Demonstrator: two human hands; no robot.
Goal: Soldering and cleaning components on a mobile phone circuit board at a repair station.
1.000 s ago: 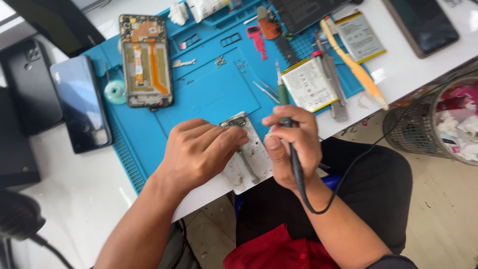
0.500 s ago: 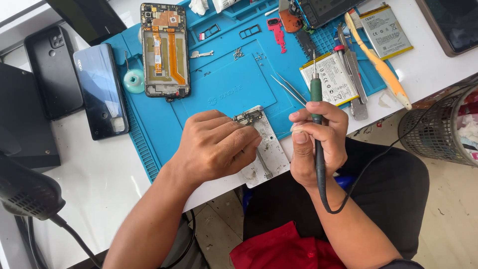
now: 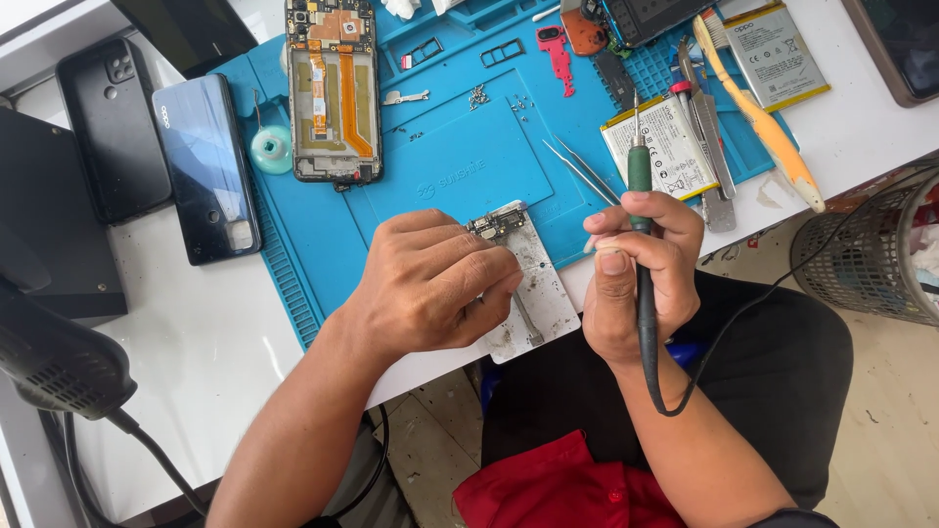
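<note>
My left hand point(image 3: 430, 284) rests on a small grey metal work plate point(image 3: 536, 303) at the front edge of the blue repair mat point(image 3: 460, 166), fingers curled near a small circuit board point(image 3: 496, 226) on the plate. My right hand point(image 3: 636, 269) grips a soldering iron point(image 3: 641, 186) with a green grip, tip pointing up and away, raised beside the plate; its black cord point(image 3: 724, 332) loops down over my lap. Whether the left fingers pinch a thin wire is hard to tell.
An opened phone frame point(image 3: 333, 88) lies on the mat's far side. Two dark phones point(image 3: 205, 166) lie on the white table at left. Tweezers point(image 3: 582, 171), a battery point(image 3: 670, 147) and hand tools point(image 3: 753, 108) sit right. A mesh bin point(image 3: 871, 254) stands right.
The view shifted, so the table appears lower and more to the right. My right hand lifted the soldering iron away from the plate, tip now pointing up. The left hand stays on the plate.
</note>
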